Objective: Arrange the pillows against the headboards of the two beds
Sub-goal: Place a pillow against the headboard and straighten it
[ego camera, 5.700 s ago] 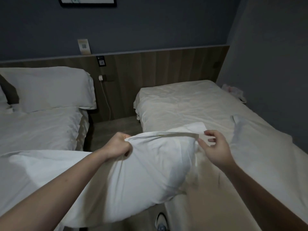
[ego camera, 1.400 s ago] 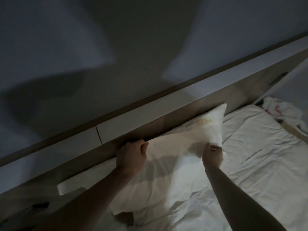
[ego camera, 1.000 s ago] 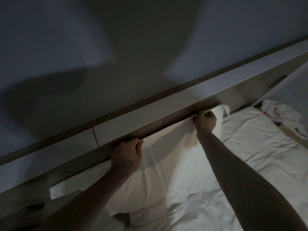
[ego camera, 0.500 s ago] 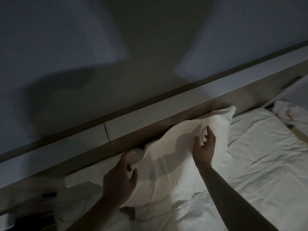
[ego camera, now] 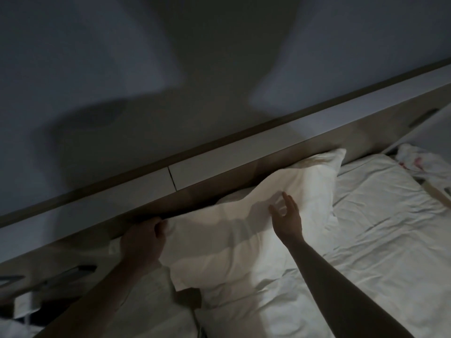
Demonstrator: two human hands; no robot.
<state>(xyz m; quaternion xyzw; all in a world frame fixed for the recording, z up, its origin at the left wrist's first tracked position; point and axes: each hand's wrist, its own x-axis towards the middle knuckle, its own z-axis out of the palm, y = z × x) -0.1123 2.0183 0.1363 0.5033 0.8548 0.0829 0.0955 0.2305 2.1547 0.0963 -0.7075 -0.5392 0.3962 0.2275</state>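
Nearest, the wrinkled white sheet (ego camera: 366,264) covers the bed. On it lies the white pillow (ego camera: 244,240), its upper edge leaning against the wooden headboard (ego camera: 219,189). The left hand (ego camera: 144,242) grips the pillow's upper left corner, fingers curled into the fabric, close under the headboard. The right hand (ego camera: 286,218) is over the pillow's middle with fingers spread and relaxed; whether it touches the fabric cannot be told. Beyond the headboard's pale ledge (ego camera: 268,145) stands a grey wall (ego camera: 146,69). A crumpled white cloth (ego camera: 419,164) with red marks lies at the far right.
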